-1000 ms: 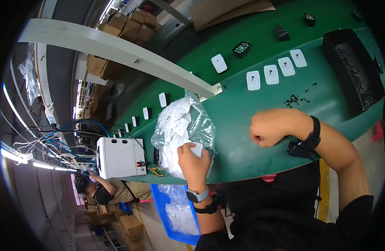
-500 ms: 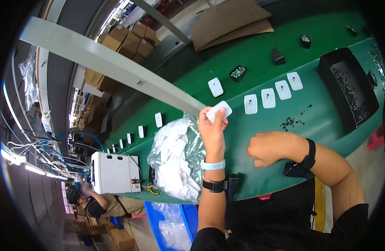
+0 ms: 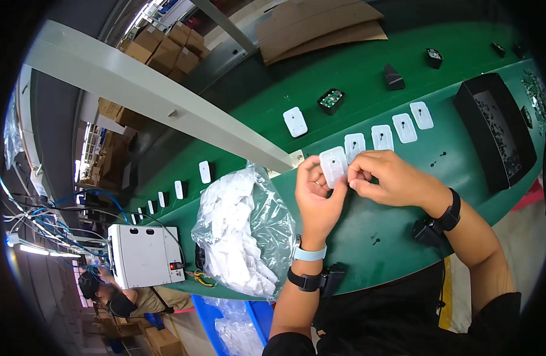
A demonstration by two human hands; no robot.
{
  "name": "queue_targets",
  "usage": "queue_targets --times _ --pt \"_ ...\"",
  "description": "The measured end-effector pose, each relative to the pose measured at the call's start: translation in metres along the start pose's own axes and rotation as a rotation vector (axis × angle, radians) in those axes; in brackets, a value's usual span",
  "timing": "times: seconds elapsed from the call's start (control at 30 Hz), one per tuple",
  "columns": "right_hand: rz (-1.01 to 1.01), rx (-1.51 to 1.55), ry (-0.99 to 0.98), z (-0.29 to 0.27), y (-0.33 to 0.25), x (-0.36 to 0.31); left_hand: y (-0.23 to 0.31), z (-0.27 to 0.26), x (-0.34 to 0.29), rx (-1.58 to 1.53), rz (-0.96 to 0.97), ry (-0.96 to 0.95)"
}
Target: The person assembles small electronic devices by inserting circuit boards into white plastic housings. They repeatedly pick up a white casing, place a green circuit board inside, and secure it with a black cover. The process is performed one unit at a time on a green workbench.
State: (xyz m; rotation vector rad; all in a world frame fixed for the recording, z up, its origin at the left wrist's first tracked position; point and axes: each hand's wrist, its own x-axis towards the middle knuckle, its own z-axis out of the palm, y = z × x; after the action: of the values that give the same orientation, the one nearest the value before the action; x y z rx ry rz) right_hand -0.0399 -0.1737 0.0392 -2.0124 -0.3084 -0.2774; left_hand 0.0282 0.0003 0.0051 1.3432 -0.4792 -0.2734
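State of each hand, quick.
Left hand: closed, holding a white plastic plate.
Right hand: closed, fingers curled by the plate's right edge; whether it holds anything cannot be told.

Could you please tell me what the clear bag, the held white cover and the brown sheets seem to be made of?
Clear bag: thin, glossy plastic, by its creases and highlights. Held white cover: probably moulded plastic, smooth, with rounded corners. Brown sheets: likely cardboard, matte, from their colour and flat shape.
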Motion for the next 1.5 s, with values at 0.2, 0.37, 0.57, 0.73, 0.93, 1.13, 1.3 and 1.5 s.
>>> queue_targets --times 0.2,0.37,0.57,0.73,0.93,1.13,1.3,1.5 --pt "-0.035 -0.076 0.105 -0.003 0.001 0.002 -0.004 0.006 -0.003 -0.004 0.038 -0.072" --pt "-0.075 -0.116 0.154 -0.007 0.004 0.004 0.001 0.007 -0.006 -0.022 -0.009 -0.071" --pt "-0.089 -0.153 0.159 -0.007 0.006 0.004 0.0 0.008 -0.008 -0.021 -0.022 -0.07" --pt "-0.086 -0.186 0.179 -0.006 0.006 0.004 0.001 0.012 -0.011 0.018 0.015 -0.061" --pt "-0.057 -0.226 0.248 0.0 0.011 0.005 0.0 0.016 -0.013 0.058 0.032 -0.058" --pt "-0.016 -0.189 0.333 0.009 0.017 0.003 0.0 0.022 -0.014 -0.015 0.029 -0.023" --pt "-0.019 -0.195 0.339 0.009 0.02 0.003 -0.003 0.023 -0.013 -0.01 0.042 -0.027" --pt "-0.075 -0.278 0.325 0.003 0.016 0.004 -0.003 0.024 -0.013 0.021 0.042 -0.035"
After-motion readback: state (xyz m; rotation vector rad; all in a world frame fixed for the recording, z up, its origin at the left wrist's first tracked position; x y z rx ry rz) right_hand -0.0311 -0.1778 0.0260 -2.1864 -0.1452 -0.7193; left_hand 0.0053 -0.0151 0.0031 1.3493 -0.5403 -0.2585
